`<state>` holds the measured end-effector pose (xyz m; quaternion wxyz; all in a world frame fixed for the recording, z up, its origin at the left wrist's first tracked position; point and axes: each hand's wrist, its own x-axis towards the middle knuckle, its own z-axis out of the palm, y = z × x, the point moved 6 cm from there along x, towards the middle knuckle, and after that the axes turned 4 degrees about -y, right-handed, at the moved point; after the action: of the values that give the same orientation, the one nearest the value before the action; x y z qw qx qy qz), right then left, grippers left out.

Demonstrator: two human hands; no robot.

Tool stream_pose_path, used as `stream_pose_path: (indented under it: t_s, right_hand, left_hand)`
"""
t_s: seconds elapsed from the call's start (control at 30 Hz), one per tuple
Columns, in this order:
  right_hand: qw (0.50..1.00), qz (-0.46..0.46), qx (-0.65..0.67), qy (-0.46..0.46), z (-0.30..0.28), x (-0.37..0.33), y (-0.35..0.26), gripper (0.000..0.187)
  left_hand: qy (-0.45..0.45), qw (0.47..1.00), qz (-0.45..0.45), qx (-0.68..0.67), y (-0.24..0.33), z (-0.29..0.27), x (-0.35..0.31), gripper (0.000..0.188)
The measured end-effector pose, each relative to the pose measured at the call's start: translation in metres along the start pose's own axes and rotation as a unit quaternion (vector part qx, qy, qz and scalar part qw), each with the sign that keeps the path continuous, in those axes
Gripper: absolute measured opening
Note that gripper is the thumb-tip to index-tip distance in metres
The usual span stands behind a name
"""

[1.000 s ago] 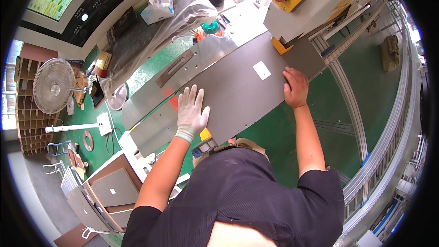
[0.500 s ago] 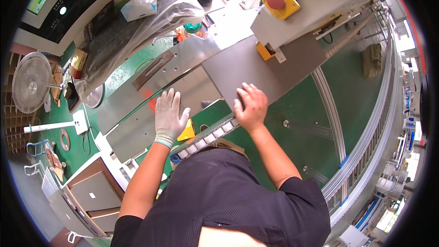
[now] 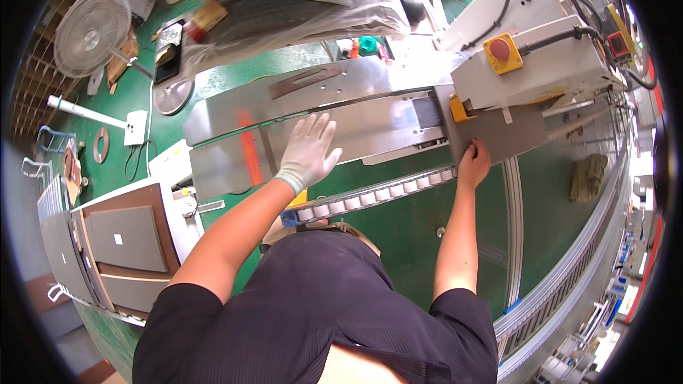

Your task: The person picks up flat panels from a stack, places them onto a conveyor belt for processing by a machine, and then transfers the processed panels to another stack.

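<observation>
My left hand (image 3: 309,148), in a pale work glove with a blue-green cuff, is spread above the bare metal machine table (image 3: 370,128), its palm empty. My bare right hand (image 3: 475,163) is at the near edge of a flat grey-brown panel (image 3: 498,131), fingers together and curled on that edge. Part of the panel lies beneath the machine head (image 3: 526,64), with a yellow block (image 3: 459,108) just over its surface. Below my hands runs a rail of white rollers (image 3: 377,194).
A red button on a yellow box (image 3: 501,53) is fixed to the machine head. A standing fan (image 3: 92,32) is at the far left. Stacked grey panels (image 3: 128,238) are at lower left. A plastic-covered surface (image 3: 299,18) with a tissue box lies beyond the table.
The panel has slid right, further under the machine head, with my right hand at its edge. More metal table shows. My left hand stays spread. The whole view has turned.
</observation>
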<state>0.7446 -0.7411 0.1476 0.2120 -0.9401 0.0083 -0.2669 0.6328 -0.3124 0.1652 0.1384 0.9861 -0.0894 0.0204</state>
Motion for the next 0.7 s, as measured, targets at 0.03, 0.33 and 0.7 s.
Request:
stream_pose_path:
  t_s: [0.03,0.33,0.7]
  right_hand:
    - [0.998,0.010,-0.060,0.031,-0.001,-0.003,-0.012,0.023]
    - [0.969,-0.110,0.009,-0.222,0.030,-0.151,-0.219,0.023]
    - [0.854,-0.223,0.036,-0.469,0.057,-0.266,-0.386,0.026]
  left_hand:
    - [0.012,1.000,0.005,-0.007,-0.002,0.001,-0.003,0.061]
    - [0.018,0.999,-0.011,-0.026,-0.088,-0.036,-0.179,0.063]
    - [-0.001,0.749,-0.660,0.054,-0.342,-0.029,-0.659,0.084]
